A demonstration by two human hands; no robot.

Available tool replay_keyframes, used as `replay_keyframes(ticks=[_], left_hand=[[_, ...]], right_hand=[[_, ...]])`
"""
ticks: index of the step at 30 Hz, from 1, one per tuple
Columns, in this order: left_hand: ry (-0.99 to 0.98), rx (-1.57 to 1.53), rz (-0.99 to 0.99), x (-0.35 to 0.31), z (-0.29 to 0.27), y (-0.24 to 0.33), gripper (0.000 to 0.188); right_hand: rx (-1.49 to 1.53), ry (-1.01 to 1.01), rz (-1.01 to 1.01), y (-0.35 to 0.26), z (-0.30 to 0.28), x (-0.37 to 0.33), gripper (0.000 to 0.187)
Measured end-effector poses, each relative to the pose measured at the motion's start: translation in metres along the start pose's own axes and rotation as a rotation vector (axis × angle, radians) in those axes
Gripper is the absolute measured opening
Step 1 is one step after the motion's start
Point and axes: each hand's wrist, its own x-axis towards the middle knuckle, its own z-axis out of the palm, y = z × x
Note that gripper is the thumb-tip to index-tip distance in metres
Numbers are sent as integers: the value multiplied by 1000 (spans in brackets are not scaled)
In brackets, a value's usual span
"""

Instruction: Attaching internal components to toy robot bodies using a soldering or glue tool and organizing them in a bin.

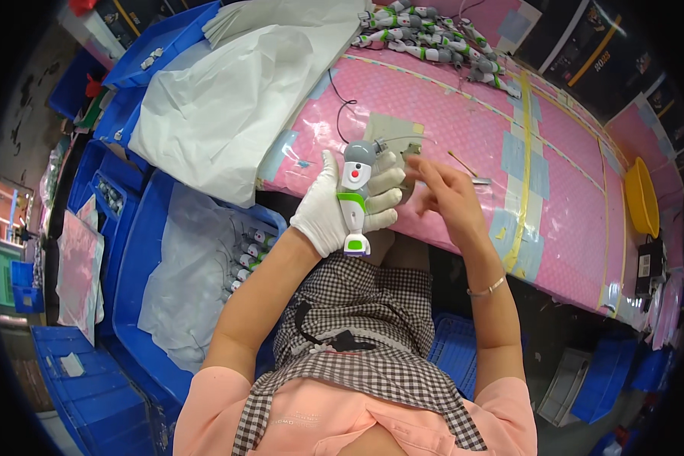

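Observation:
Across the palm of my left hand (pixel 328 204), in a white glove, lies a white, grey and green handheld device (pixel 355 173) with a red button. My gloved fingers curl round its side. A grey rounded part tops it, and a small green-marked foot forms its lower end. From its top a thin pale wire runs off to the right. My bare right hand (pixel 450 196) is raised just right of the device, apart from it, fingers spread and bent. Behind both hands, a grey-green flat piece (pixel 391 129) rests on the pink-covered table (pixel 463 114).
Several similar devices (pixel 433 38) are heaped at the table's far side. White sheeting (pixel 228 99) drapes over its left end. A lined blue bin (pixel 148 251) at my left holds more devices. A thin stick-like tool (pixel 463 167) and yellow basin (pixel 641 197) are to the right.

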Motion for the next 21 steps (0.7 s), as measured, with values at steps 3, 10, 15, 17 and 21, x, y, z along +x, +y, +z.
replay_keyframes(ticks=[3, 10, 15, 17, 21], left_hand=[[-257, -216, -133, 5, -11, -11, 83], [-151, -221, -213, 5, -15, -26, 86], [-66, -185, -274, 2, -14, -42, 83], [-73, -17, -276, 1, -20, -50, 79], [64, 215, -214, -2, -12, -61, 63]], right_hand=[[578, 21, -22, 0, 9, 20, 32], [802, 209, -93, -15, 0, 7, 27], [447, 109, -53, 6, -24, 1, 21], [254, 91, -52, 12, -25, 3, 18], [-142, 205, -155, 25, -22, 8, 15]])
